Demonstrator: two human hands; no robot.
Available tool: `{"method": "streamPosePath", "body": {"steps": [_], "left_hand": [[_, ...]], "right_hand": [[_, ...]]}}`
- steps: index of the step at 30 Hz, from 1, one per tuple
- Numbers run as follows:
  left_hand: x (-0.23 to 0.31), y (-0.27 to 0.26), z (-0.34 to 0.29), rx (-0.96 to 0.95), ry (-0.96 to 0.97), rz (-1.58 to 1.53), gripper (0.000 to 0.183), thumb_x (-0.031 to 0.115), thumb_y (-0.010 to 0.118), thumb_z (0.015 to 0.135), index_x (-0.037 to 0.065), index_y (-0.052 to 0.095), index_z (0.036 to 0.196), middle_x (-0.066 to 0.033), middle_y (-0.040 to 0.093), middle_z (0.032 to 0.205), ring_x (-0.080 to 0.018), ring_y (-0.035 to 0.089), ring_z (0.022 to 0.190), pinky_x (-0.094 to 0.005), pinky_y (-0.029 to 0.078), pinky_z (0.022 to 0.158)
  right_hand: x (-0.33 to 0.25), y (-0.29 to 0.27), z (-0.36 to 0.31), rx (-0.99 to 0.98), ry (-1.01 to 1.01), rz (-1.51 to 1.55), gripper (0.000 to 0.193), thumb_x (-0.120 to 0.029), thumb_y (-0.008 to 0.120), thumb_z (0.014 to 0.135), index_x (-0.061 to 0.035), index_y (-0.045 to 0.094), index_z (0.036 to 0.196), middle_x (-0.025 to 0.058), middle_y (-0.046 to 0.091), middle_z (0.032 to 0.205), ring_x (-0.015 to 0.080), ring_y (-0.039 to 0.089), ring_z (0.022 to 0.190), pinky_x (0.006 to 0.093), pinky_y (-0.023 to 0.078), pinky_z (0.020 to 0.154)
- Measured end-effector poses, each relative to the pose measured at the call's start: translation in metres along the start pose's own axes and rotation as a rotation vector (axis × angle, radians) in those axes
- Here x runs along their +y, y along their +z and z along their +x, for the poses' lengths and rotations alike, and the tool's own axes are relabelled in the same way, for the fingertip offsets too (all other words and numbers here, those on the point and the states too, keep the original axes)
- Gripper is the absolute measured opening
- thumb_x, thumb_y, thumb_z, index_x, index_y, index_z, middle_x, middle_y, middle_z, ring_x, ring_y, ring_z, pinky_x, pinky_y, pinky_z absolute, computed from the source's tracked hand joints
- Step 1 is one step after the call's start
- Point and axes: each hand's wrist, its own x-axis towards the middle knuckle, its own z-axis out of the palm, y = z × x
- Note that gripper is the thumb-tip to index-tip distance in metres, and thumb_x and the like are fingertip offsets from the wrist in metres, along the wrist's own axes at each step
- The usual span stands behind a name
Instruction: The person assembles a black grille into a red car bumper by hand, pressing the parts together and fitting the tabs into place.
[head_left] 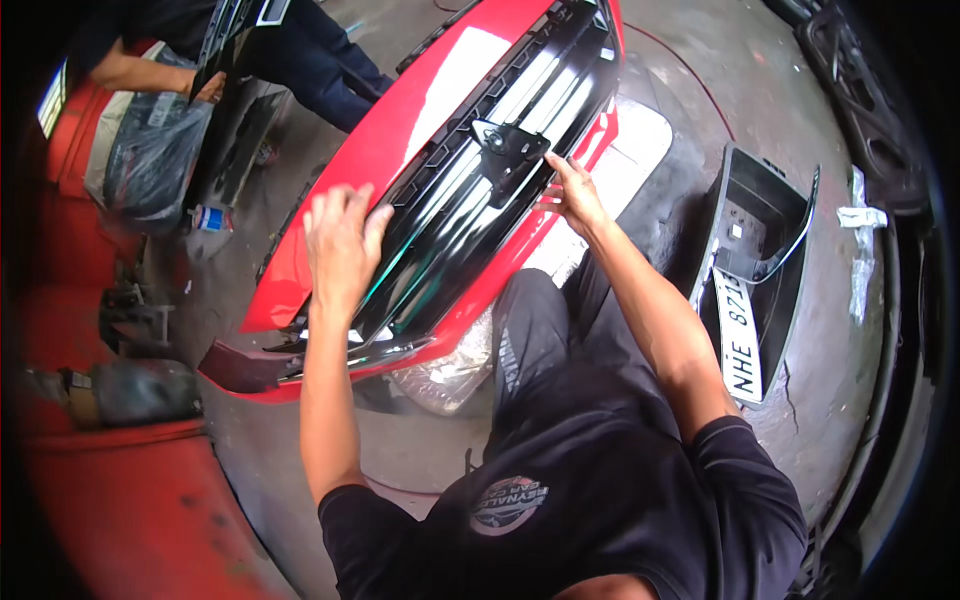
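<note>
A red car bumper [400, 130] lies across the concrete floor in front of me, with a glossy black slatted grille [500, 190] set into it. My left hand [340, 245] presses flat on the grille's left edge, fingers spread. My right hand [572, 195] touches the grille's right edge just beside the black emblem mount [508, 152] at its centre. Neither hand holds a tool.
A black bumper piece with a white licence plate [740, 335] lies on the floor to my right. Another person in dark trousers [320, 60] stands at the top left holding a black part. Red car bodywork [130, 500] fills the left side. A headlamp [445, 375] sits under the bumper.
</note>
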Motion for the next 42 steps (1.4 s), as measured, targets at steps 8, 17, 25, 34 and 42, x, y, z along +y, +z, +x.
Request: {"method": "streamPosePath", "body": {"steps": [8,17,25,34,42], "left_hand": [[0.003,0.011,-0.045,0.035,-0.363,-0.31,0.032,0.011,0.075,0.09,0.0,0.071,0.12,-0.0186,0.068,0.101,-0.0389,0.066,0.094,-0.047,0.052,0.083],[-0.003,0.026,-0.08,0.108,-0.209,-0.268,0.034,0.013,0.078,0.088,0.003,0.071,0.12,-0.0164,0.065,0.119,-0.0366,0.062,0.107,-0.0524,0.048,0.097],[-0.043,-0.002,-0.182,0.581,-0.877,0.14,0.037,0.015,0.056,0.109,-0.01,0.058,0.137,-0.0249,0.059,0.139,-0.0368,0.062,0.124,-0.0494,0.052,0.105],[-0.039,0.014,-0.178,0.841,-1.17,-0.42,0.048,0.01,0.057,0.108,0.0,0.045,0.154,-0.0136,0.063,0.122,-0.0217,0.064,0.11,-0.0323,0.053,0.09],[-0.043,-0.002,-0.184,0.724,-1.192,-0.588,0.059,0.009,0.065,0.103,0.006,0.042,0.157,-0.0095,0.06,0.111,-0.0162,0.061,0.094,-0.0273,0.049,0.071]], "right_hand": [[-0.008,0.003,0.0,0.021,0.07,0.027,0.059,-0.043,0.072,0.097,-0.0051,0.051,0.137,0.0188,0.052,0.116,0.0318,0.064,0.102,0.0523,0.063,0.083],[-0.023,0.011,-0.019,0.0,0.106,0.053,0.03,-0.037,0.06,0.105,-0.0121,0.065,0.122,0.011,0.071,0.113,0.0283,0.069,0.107,0.049,0.061,0.087],[-0.026,0.014,-0.027,0.136,0.109,0.004,0.032,-0.04,0.064,0.102,-0.0125,0.066,0.118,0.0008,0.068,0.106,0.0184,0.068,0.095,0.0384,0.057,0.077],[-0.028,0.006,-0.021,0.006,0.126,-0.043,0.045,-0.042,0.06,0.104,-0.0057,0.058,0.13,0.014,0.064,0.126,0.0298,0.064,0.113,0.0487,0.056,0.093],[-0.025,0.015,-0.011,0.01,0.069,-0.108,0.036,-0.036,0.058,0.108,-0.0062,0.062,0.127,0.0134,0.07,0.119,0.0271,0.07,0.107,0.05,0.062,0.091]]}}
